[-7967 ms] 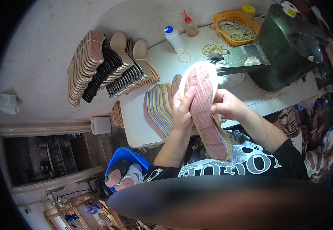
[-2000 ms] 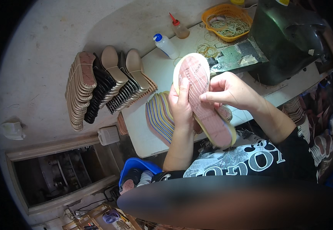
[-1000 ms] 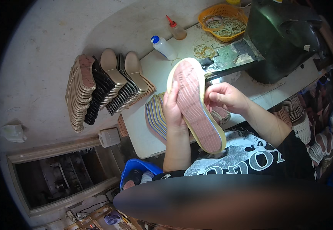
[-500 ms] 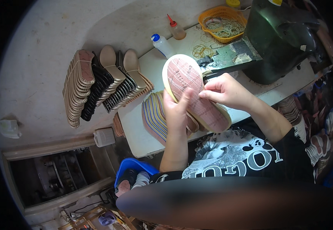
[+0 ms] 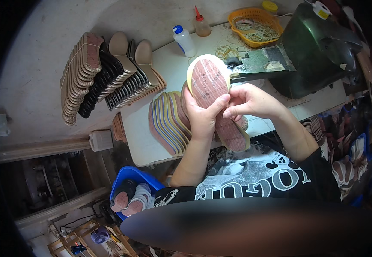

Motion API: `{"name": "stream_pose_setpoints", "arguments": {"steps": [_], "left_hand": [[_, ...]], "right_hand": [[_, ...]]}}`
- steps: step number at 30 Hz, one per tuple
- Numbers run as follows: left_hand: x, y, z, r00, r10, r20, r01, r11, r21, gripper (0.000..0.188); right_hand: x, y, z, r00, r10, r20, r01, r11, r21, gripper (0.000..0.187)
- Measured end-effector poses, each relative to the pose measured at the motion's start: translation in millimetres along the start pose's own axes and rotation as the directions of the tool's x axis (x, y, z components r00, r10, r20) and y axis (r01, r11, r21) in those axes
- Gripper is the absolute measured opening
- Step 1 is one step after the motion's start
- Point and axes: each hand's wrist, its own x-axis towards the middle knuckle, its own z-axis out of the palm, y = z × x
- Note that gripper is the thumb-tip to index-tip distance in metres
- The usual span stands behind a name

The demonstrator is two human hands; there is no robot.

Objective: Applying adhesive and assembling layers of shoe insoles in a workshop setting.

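A shoe insole [image 5: 208,77] with a pinkish plaid underside and a pale yellow rim is tilted up over the table. My left hand [image 5: 203,115] grips it at the waist, thumb across the plaid face and fingers behind. My right hand [image 5: 252,102] is closed at its right edge, thumb and curled fingers pressed against the middle; the fingertips are partly hidden. Beneath and left of my left hand, a fanned row of insoles [image 5: 168,122] with coloured edges lies on the white table [image 5: 134,141].
Banded stacks of beige insoles [image 5: 79,70] and black ones [image 5: 98,88] stand at the left. Behind are a white bottle [image 5: 185,43], a red-tipped bottle [image 5: 202,28] and a yellow basket [image 5: 242,32] of rubber bands. A green machine [image 5: 310,55] occupies the right; a blue bin [image 5: 128,173] is below left.
The insole has turned more upright. My left thumb has moved to its middle, and my right hand has shifted from its face to its right edge. The whole view has swung slightly.
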Motion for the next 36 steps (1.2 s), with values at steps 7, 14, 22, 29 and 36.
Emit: {"name": "stream_pose_setpoints", "arguments": {"steps": [7,14,22,29,36], "left_hand": [[2,4,3,0.983,0.142,-0.120,-0.127,0.984,0.122,0.069],[15,0,-1,0.944,0.290,-0.155,-0.243,0.934,0.263,0.066],[71,-4,-17,0.971,0.077,-0.225,-0.077,0.997,0.008,0.064],[99,-43,-23,0.990,-0.001,-0.141,0.049,0.941,0.334,0.059],[115,-45,-16,0.981,-0.190,-0.038,0.192,0.979,0.069,0.033]], "right_hand": [[-1,1,17,0.996,0.019,-0.084,-0.044,0.949,-0.311,0.029],[-2,-1,33,0.936,-0.215,-0.277,0.062,0.879,-0.472,0.029],[-15,30,25,0.982,0.119,-0.148,-0.090,0.978,0.186,0.029],[-19,33,24,0.955,0.089,-0.284,0.032,0.918,0.395,0.028],[-25,21,9,0.912,0.094,-0.399,0.130,0.857,0.498,0.031]]}}
